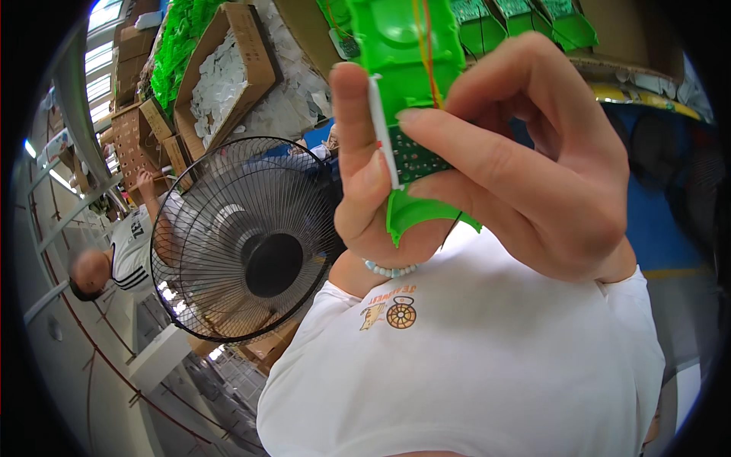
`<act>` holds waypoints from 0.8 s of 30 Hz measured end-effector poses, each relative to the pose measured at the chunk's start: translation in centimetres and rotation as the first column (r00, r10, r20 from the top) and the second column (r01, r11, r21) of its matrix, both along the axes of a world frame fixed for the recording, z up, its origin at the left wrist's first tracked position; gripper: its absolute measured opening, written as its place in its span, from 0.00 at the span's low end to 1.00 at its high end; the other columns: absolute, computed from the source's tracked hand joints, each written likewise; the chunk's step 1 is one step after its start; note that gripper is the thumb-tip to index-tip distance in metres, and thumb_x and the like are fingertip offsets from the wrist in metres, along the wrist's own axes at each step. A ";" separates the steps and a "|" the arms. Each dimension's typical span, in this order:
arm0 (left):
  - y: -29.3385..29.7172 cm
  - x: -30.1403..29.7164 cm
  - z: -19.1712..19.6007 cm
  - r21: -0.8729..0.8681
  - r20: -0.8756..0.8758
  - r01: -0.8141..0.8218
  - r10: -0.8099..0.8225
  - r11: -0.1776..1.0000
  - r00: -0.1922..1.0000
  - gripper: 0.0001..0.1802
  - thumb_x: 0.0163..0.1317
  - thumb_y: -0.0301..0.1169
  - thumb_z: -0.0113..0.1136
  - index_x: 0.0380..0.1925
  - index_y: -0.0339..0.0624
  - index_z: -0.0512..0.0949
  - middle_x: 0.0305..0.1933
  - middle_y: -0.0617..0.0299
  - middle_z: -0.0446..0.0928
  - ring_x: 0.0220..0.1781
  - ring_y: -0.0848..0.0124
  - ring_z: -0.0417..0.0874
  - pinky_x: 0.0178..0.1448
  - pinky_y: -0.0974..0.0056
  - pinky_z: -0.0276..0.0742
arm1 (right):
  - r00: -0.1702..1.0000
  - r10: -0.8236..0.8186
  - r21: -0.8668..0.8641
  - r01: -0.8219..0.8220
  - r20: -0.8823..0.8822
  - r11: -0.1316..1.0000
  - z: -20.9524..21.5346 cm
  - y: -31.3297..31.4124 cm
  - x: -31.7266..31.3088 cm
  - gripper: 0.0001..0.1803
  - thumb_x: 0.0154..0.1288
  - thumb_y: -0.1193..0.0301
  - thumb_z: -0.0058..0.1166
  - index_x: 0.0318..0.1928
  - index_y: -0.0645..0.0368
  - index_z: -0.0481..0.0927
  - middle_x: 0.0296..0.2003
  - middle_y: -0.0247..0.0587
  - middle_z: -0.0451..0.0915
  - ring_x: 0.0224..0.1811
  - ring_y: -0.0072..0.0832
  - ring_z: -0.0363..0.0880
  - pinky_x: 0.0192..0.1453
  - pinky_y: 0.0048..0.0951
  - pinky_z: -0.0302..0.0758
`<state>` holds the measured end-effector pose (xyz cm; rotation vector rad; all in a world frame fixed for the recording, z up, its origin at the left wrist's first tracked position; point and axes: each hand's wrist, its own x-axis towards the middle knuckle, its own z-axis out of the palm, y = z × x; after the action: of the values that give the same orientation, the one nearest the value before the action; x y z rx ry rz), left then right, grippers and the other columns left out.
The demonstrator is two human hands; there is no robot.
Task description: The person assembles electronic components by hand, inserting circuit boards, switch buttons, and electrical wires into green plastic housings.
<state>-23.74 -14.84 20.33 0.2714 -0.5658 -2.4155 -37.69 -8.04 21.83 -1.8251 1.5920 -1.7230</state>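
Close in front of me, a bright green plastic housing (407, 38) is held up by my left hand (359, 164), its fingers and thumb along the left edge. A small dark green circuit board (415, 161) lies in the lower part of the housing. Along the board's left side stands a narrow white plastic strip (384, 133), next to my left thumb. Yellow and red wires (428, 57) run down the housing toward the board. My right hand (544, 164) has its fingertips bent onto the board's upper and right edges; whether it pinches anything small is hidden.
A black wire-cage fan (274, 263) stands close on the left. Beyond it, a person in a white shirt (133, 247) reaches toward cartons. A cardboard box (255, 57) holds white pieces, beside heaped green parts (183, 49). More green housings with boards (525, 30) sit at the top right.
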 end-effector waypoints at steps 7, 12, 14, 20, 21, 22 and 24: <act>-1.5 1.0 0.7 -0.084 0.060 0.005 0.001 0.996 0.998 0.34 0.65 0.27 0.53 0.71 0.47 0.56 0.73 0.60 0.56 0.69 0.65 0.66 0.66 0.60 0.71 | 0.999 -0.033 0.030 0.033 0.018 0.999 1.0 -1.3 0.9 0.20 0.44 0.77 0.70 0.42 0.66 0.83 0.32 0.44 0.72 0.29 0.34 0.71 0.31 0.29 0.70; -1.5 1.9 -0.1 0.028 -0.113 -0.017 0.020 0.999 0.993 0.35 0.65 0.24 0.55 0.71 0.46 0.56 0.67 0.62 0.61 0.66 0.71 0.68 0.64 0.65 0.71 | 0.998 -0.010 0.135 0.002 0.061 0.991 0.4 -1.7 2.4 0.19 0.45 0.80 0.68 0.41 0.68 0.83 0.33 0.40 0.70 0.32 0.30 0.70 0.33 0.25 0.67; -0.8 3.1 -0.6 0.041 -0.180 -0.060 0.066 0.997 0.982 0.32 0.67 0.24 0.52 0.71 0.46 0.57 0.62 0.63 0.65 0.58 0.72 0.73 0.58 0.66 0.74 | 0.994 0.056 0.170 -0.071 0.095 0.983 0.3 -2.0 3.0 0.18 0.45 0.81 0.68 0.40 0.69 0.83 0.33 0.38 0.70 0.31 0.27 0.69 0.31 0.23 0.65; 0.4 5.1 0.6 -0.032 -0.259 -0.291 0.273 0.956 0.926 0.29 0.68 0.24 0.51 0.69 0.44 0.60 0.53 0.63 0.70 0.54 0.73 0.75 0.56 0.67 0.75 | 0.957 0.289 -0.038 -0.288 0.004 0.957 0.2 -4.1 4.9 0.16 0.50 0.80 0.66 0.42 0.69 0.83 0.33 0.36 0.69 0.29 0.23 0.66 0.29 0.22 0.60; 0.5 5.2 0.9 -0.015 -0.264 -0.314 0.299 0.949 0.917 0.28 0.67 0.24 0.51 0.68 0.44 0.61 0.52 0.63 0.71 0.54 0.73 0.75 0.56 0.67 0.76 | 0.956 0.292 -0.061 -0.293 -0.024 0.954 0.3 -4.4 4.9 0.15 0.50 0.80 0.66 0.42 0.69 0.83 0.33 0.35 0.69 0.29 0.23 0.66 0.29 0.22 0.60; 0.5 5.3 1.0 0.002 -0.266 -0.330 0.318 0.944 0.910 0.28 0.67 0.24 0.51 0.67 0.43 0.62 0.51 0.63 0.71 0.53 0.73 0.75 0.56 0.67 0.76 | 0.947 0.320 -0.066 -0.321 -0.033 0.945 0.5 -4.8 5.0 0.15 0.50 0.80 0.66 0.42 0.69 0.83 0.33 0.35 0.69 0.29 0.23 0.66 0.29 0.22 0.60; 0.4 5.5 1.0 -0.002 -0.297 -0.351 0.335 0.936 0.894 0.28 0.66 0.24 0.50 0.67 0.43 0.62 0.51 0.63 0.71 0.54 0.72 0.75 0.56 0.67 0.76 | 0.937 0.347 -0.023 -0.348 -0.025 0.937 0.7 -4.8 5.0 0.15 0.51 0.80 0.65 0.42 0.70 0.83 0.33 0.36 0.69 0.30 0.24 0.66 0.30 0.23 0.60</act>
<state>-18.21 -14.43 21.36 -0.0142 -0.4088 -2.0418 -32.66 -12.88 22.50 -1.9976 1.1645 -1.5745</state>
